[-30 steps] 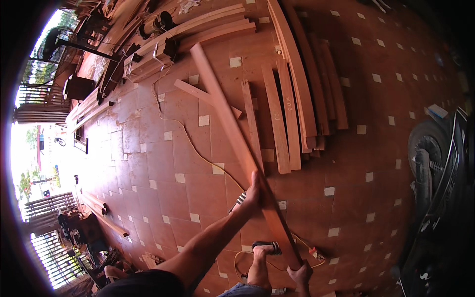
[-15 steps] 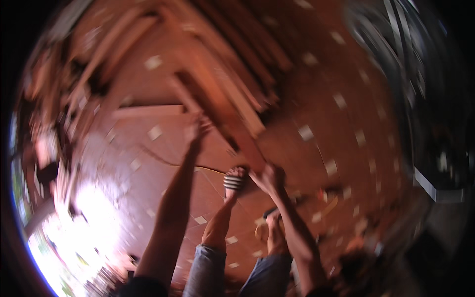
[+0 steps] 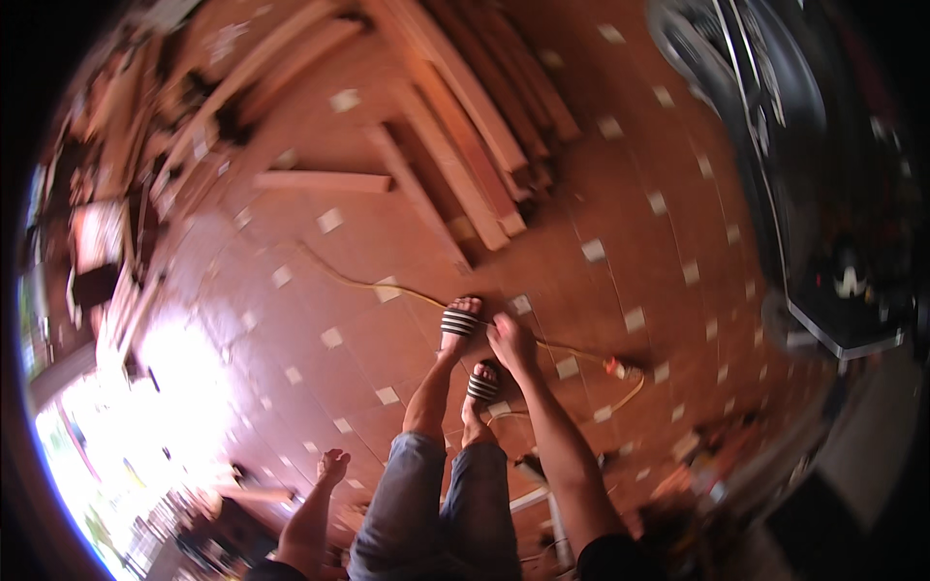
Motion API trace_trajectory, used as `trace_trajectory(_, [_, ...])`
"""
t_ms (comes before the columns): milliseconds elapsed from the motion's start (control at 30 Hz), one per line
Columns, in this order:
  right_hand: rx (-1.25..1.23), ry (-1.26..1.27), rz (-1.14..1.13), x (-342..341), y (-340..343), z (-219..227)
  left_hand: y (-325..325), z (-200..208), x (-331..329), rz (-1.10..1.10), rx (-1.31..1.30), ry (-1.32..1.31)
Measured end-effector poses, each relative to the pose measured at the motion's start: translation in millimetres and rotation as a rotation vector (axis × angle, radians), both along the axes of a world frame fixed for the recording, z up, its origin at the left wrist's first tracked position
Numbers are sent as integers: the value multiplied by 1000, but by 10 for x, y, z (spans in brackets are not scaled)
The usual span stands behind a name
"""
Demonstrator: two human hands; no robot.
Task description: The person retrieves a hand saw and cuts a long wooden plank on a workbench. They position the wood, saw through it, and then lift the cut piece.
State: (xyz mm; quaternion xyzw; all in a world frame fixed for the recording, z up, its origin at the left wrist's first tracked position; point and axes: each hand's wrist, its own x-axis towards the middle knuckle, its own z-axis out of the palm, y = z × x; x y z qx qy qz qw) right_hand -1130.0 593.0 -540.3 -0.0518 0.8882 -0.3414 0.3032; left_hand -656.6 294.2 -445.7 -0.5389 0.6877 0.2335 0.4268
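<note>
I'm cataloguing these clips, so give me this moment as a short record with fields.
Left hand: low, left of the blue-grey knee-length shorts; nothing visible in it
Right hand: beside the forward black-and-white striped sandal; nothing visible in it
Long pieces: several straight reddish-brown wooden boards, roughly side by side on the floor ahead
Short piece: one light-brown wooden board, left of them
Cord: thin yellow cable, on both sides of the feet
Floor: reddish-brown tiles with small pale squares
Clarity: outer areas blurred

I can't read any words or numbers here. The boards point(image 3: 465, 136) at the top look too blurry.
</note>
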Motion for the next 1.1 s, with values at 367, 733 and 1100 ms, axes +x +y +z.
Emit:
trace_trajectory(367, [635, -531, 217, 2756, 2790, 1192, 1110, 1448, 2150, 323, 85, 18])
trace_trajectory(733, [330, -107, 127, 1518, 56, 2541, 796, 1819, 2944, 743, 207, 153])
trace_trajectory(1100, [148, -301, 526, 2990, -4938, 3147, -1716, 2214, 4580, 1162, -214, 512])
